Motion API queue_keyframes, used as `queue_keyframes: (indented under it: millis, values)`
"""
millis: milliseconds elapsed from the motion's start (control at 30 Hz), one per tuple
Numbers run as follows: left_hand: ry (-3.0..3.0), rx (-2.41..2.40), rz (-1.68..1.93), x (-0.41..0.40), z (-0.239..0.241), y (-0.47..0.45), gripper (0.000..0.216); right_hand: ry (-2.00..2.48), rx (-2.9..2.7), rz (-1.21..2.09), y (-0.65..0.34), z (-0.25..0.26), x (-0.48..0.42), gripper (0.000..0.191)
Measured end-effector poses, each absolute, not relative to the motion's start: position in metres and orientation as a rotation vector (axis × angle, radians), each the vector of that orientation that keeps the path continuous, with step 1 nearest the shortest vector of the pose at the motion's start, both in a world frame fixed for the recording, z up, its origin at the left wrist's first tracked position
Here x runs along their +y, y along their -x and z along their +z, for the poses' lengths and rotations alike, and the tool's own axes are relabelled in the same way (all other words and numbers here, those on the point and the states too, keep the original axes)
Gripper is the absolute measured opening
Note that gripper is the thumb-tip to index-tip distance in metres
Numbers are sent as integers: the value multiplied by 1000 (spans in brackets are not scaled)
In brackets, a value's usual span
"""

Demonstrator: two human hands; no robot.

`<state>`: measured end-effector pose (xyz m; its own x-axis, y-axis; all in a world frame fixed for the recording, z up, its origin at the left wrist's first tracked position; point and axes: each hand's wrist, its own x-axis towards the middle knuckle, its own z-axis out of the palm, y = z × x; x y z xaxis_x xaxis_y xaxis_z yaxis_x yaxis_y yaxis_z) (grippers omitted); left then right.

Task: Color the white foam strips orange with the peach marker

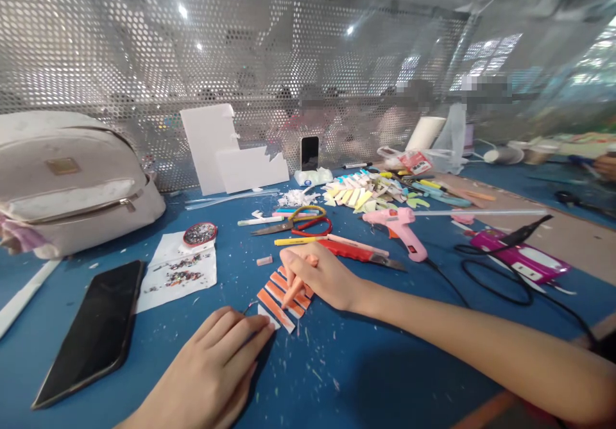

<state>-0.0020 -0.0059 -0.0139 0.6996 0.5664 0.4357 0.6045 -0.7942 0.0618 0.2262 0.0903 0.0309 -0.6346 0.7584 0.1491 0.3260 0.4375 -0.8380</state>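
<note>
My right hand (325,275) is closed around an orange marker (294,291). Its tip touches one of several white strips coloured orange (275,309), laid side by side on the blue table. My left hand (219,352) lies to the left, fingers stretched forward. Its fingertips rest on a small white piece (268,317) beside the nearest orange strip; the thumb is mostly hidden. Just behind the strips lies a small pinkish cap-like piece (264,261). A yellow marker (298,241) and a red utility knife (353,251) are beyond my right hand.
Scissors (289,226), a pile of coloured strips (360,190) and white boards (253,169) are farther back. At right are a pink glue gun (399,229) and a purple corded device (522,256). A phone (94,323), glitter-strewn paper (163,288) and backpack (81,185) lie left.
</note>
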Motion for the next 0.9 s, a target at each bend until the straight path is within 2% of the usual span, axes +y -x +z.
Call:
queue_keyframes:
  millis: [367, 733, 900]
  values:
    - [2830, -970, -666, -6, -10, 0, 47, 922, -2161, 1099, -226, 28, 90, 61]
    - [2809, -980, -616, -7, -6, 1, 44, 863, -2169, 907, -226, 32, 89, 57]
    - [2825, -995, -574, -9, -6, 3, 46, 839, -2162, 991, -226, 32, 87, 56]
